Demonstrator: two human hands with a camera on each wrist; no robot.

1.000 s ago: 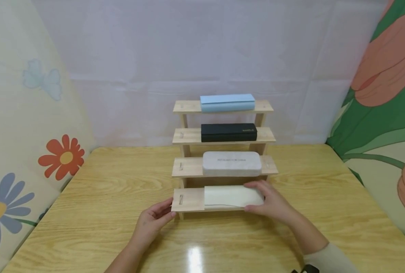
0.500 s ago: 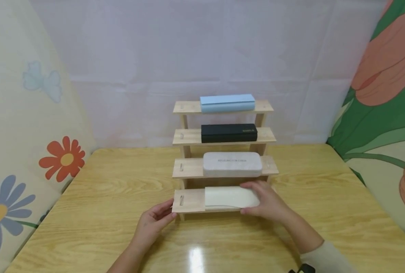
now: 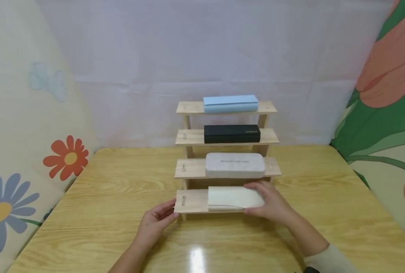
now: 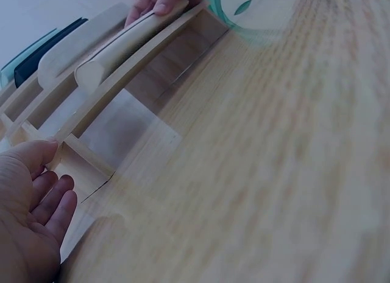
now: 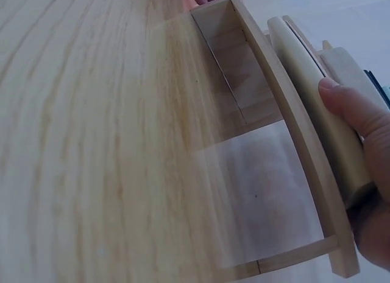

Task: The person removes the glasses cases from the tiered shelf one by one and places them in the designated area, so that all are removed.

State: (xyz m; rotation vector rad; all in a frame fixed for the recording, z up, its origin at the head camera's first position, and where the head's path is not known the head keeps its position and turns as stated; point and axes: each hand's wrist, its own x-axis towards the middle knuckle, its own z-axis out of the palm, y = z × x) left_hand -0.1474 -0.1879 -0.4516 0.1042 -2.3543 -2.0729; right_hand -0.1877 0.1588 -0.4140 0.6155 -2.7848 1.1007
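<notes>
Four cases sit on a stepped wooden rack (image 3: 192,201) that stands on a table (image 3: 103,212), one case per step. The cream case (image 3: 231,197) lies on the bottom step, toward its right half. The grey case (image 3: 234,165) occupies the step above it. The black case (image 3: 232,134) lies on the third step. The blue case (image 3: 230,103) rests on the top step.

The right hand (image 3: 272,203) grips the right end of the cream case. Its fingers curl over the top of the case and its thumb (image 5: 344,103) presses the front edge, as the right wrist view shows. The case lies flat on the step, lengthwise along it.

The left hand (image 3: 156,220) rests at the left front corner of the bottom step. Its fingers are relaxed and only slightly bent, and they hold nothing. The thumb tip (image 4: 46,150) touches the corner of the step in the left wrist view. The bare left part of the step separates this hand from the cream case.

Both forearms reach in from the near edge of the table. A pale sleeve (image 3: 328,259) covers the right wrist. Printed flower cloths hang to the left (image 3: 25,151) and right (image 3: 386,113) of the table. A plain pale sheet (image 3: 202,57) hangs behind the rack.
</notes>
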